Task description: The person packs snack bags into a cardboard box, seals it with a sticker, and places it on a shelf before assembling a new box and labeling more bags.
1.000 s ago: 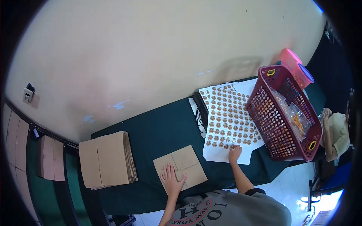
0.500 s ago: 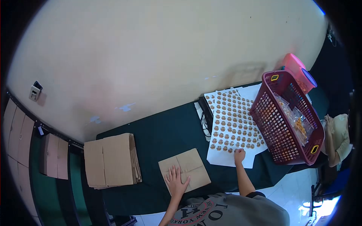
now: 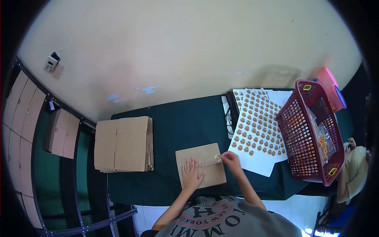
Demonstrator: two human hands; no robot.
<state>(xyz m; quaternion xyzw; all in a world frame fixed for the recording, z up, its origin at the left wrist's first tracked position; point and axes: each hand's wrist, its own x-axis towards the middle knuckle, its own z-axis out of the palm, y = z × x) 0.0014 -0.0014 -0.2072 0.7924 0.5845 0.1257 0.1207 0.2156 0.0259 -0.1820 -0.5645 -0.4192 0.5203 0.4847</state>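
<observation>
My left hand [image 3: 191,176] lies flat with spread fingers on a folded brown cardboard box [image 3: 209,173]. At the box's right edge, my right hand [image 3: 231,161] pinches a small round sticker [image 3: 218,158], pale on the side that shows. To the right of the hands, sheets of round brown stickers [image 3: 256,122] lie on the dark green cloth [image 3: 177,122]. A stack of flat cardboard boxes [image 3: 122,144] rests on the left part of the table.
A maroon basket [image 3: 302,134] holding clear packets [image 3: 325,142] stands at the right, with pink containers [image 3: 329,89] behind it. Another person's arm [image 3: 349,173] is at the far right. Shelves with boxes [image 3: 61,132] stand at the left.
My right hand has moved left from the sticker sheet to the cardboard box, now with a sticker in its fingers. The camera view has shifted; my left hand remains on the box.
</observation>
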